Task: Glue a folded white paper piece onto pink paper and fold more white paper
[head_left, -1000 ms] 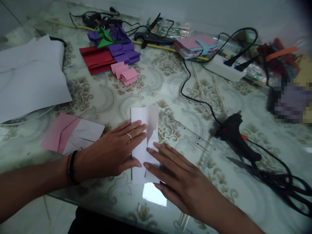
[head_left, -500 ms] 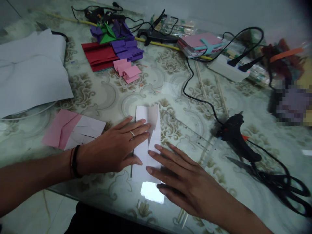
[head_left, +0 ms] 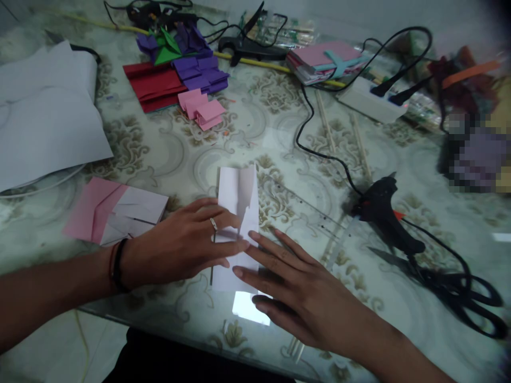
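A narrow white sheet of folded paper (head_left: 229,186) lies lengthwise before me on the patterned table, its right flap standing up a little at the far end. My left hand (head_left: 179,239), with a ring and a dark wristband, rests over the paper's left side, fingers apart and partly bent. Across the lower right part of the sheet my right hand (head_left: 297,284) spreads its fingers, tips on the paper. Neither hand grips it. Left of the sheet, partly behind my left forearm, lies a pink and white folded paper (head_left: 107,199).
Right of my hands lie a black glue gun (head_left: 389,213), black scissors (head_left: 443,287) and a clear ruler (head_left: 303,205). Farther back are red folded paper (head_left: 149,85), pink folded pieces (head_left: 209,113), a paper stack (head_left: 325,58) and a power strip (head_left: 371,101). White sheets (head_left: 43,117) occupy the left.
My left fingers have bent and drawn back toward me along the paper. The right hand stays nearly in place. The whole view has shifted slightly.
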A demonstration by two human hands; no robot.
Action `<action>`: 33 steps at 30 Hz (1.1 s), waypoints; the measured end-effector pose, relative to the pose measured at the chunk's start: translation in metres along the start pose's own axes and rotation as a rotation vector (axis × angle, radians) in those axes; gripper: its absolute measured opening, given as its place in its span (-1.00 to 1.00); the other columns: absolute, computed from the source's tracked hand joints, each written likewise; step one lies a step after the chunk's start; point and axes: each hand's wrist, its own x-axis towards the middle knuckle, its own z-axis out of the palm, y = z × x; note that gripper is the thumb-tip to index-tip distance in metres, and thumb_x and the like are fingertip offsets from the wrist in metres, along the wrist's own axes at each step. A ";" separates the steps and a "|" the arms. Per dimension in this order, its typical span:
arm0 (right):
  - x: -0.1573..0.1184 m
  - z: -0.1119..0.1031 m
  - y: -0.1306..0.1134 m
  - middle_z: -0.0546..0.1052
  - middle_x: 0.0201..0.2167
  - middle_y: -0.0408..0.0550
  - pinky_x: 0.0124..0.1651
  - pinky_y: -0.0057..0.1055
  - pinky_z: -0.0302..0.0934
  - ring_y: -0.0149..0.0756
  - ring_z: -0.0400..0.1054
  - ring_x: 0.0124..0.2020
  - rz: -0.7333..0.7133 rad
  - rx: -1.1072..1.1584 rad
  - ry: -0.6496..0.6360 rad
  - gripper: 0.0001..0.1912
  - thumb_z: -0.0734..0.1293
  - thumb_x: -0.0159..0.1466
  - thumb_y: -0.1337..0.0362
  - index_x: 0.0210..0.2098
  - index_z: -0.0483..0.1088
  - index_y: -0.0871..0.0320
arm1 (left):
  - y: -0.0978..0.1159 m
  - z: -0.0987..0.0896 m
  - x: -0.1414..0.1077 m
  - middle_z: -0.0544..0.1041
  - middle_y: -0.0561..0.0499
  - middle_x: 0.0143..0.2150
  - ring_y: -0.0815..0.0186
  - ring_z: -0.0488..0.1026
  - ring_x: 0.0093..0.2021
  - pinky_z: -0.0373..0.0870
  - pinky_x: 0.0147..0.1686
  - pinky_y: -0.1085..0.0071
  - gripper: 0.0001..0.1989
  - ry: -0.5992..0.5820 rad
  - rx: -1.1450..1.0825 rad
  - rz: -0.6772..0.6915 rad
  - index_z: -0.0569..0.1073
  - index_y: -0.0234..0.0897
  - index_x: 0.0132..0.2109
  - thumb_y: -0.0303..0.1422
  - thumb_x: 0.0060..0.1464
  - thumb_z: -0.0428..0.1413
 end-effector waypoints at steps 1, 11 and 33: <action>0.000 0.000 0.000 0.22 0.48 -0.03 0.52 0.17 -0.14 -0.06 -0.13 0.55 0.000 0.003 -0.010 -0.47 0.32 0.42 0.23 0.36 0.32 0.02 | 0.000 0.000 0.000 0.50 -0.05 0.10 0.13 0.43 0.11 0.27 0.28 0.06 -0.71 0.002 0.012 -0.013 0.48 -0.12 0.15 -0.21 0.35 0.15; 0.002 -0.005 -0.001 0.21 0.48 -0.07 0.52 0.19 -0.15 -0.03 -0.06 0.53 0.013 0.050 -0.005 -0.48 0.32 0.41 0.25 0.35 0.34 0.02 | 0.002 -0.005 0.003 0.50 -0.04 0.14 0.11 0.42 0.11 0.25 0.31 0.03 -0.69 -0.069 0.016 -0.097 0.52 -0.12 0.13 -0.20 0.29 0.20; 0.000 -0.005 0.003 0.35 0.39 -0.02 0.52 0.10 -0.07 -0.08 0.06 0.49 -0.032 0.043 0.073 -0.50 0.29 0.35 0.38 0.27 0.42 0.15 | 0.006 -0.011 0.000 0.56 -0.06 0.07 0.12 0.47 0.03 0.51 -0.02 0.16 -0.72 0.008 0.051 -0.033 0.51 -0.17 0.15 -0.27 0.35 0.15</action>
